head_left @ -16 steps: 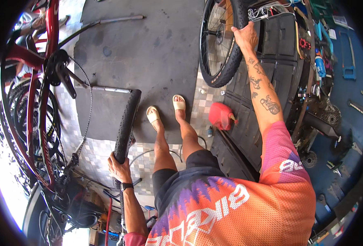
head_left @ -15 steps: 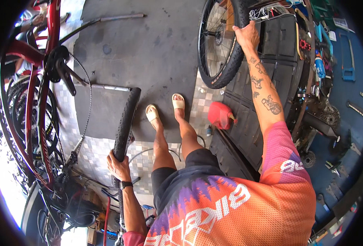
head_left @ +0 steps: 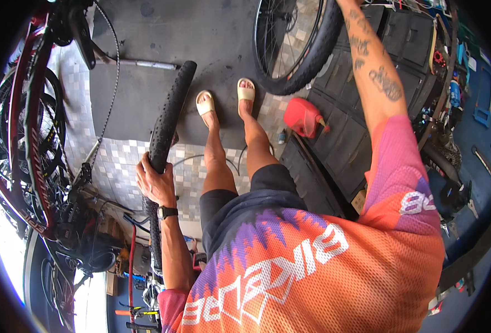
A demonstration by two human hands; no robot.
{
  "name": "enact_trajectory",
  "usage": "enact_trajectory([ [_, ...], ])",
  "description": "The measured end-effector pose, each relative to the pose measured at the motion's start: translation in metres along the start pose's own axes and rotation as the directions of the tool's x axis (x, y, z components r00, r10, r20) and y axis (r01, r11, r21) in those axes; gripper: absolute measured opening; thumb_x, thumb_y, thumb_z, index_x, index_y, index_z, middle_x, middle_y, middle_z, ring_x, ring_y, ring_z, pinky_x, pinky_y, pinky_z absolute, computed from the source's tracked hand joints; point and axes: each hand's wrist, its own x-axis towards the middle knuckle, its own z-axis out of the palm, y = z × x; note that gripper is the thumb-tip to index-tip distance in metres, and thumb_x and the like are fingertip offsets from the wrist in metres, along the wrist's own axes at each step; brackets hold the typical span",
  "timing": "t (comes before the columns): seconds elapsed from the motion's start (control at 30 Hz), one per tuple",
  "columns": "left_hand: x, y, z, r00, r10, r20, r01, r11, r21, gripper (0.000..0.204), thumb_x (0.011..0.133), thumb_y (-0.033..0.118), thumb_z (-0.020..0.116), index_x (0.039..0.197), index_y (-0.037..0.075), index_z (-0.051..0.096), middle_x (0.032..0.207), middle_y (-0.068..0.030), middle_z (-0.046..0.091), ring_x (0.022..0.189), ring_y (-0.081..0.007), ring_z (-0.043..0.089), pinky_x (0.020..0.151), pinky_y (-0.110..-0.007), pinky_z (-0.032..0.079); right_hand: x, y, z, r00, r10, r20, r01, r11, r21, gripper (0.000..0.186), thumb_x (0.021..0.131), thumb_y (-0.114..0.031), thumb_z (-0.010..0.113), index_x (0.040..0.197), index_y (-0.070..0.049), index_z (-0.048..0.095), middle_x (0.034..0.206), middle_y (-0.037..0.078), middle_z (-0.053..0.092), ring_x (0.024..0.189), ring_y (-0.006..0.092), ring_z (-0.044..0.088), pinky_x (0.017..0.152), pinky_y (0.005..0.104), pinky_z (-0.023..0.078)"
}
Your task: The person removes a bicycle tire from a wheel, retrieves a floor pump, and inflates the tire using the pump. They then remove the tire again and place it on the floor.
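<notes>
A bicycle wheel (head_left: 173, 111) with a black knobby tyre stands upright on my left, seen nearly edge-on. My left hand (head_left: 156, 180) grips the top of its tyre, thumb on one side and fingers on the other. To the front right, a second bicycle wheel (head_left: 312, 69) with thin spokes and a brake disc stands tilted. My right arm stretches out to that tyre. Only the base of my right hand (head_left: 350, 2) shows at the top edge; its fingers are cut off there.
A red bicycle frame (head_left: 18, 100) with a hanging chain is at the left. A metal tube (head_left: 145, 64) lies on the dark mat (head_left: 137, 100). On the right are a red jug (head_left: 302, 117), black drawers (head_left: 334, 139) and a blue board (head_left: 478, 133) with tools.
The view has shifted, so feet, mat and jug sit higher or further over. The right-hand wheel leans nearer, and my right hand has mostly left the picture. My left hand keeps its hold.
</notes>
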Motion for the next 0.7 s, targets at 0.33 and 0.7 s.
enact_trajectory([
  [0.33, -0.007, 0.003, 0.004, 1.000, -0.002, 0.001, 0.002, 1.000, 0.012, 0.066, 0.073, 0.021, 0.082, 0.137, 0.014, 0.065, 0.124, -0.0096, 0.065, 0.117, -0.0334, 0.065, 0.099, -0.047, 0.050, -0.019, 0.041, 0.066, 1.000, 0.024, 0.016, -0.028, 0.909, 0.417, 0.097, 0.078, -0.044, 0.091, 0.149, 0.006, 0.047, 0.126, 0.028, 0.071, 0.111, 0.0395, 0.072, 0.096, 0.0474, 0.058],
  [0.7, -0.016, -0.013, 0.004, 1.000, -0.018, 0.005, 0.018, 1.000, -0.013, 0.068, 0.073, 0.020, 0.080, 0.138, 0.013, 0.064, 0.122, -0.0116, 0.065, 0.115, -0.0360, 0.063, 0.101, -0.049, 0.049, -0.208, 0.153, 0.041, 0.991, 0.119, 0.063, -0.134, 0.862, 0.488, 0.114, 0.074, -0.057, 0.095, 0.151, 0.008, 0.043, 0.131, 0.027, 0.066, 0.113, 0.0332, 0.069, 0.099, 0.0391, 0.055],
])
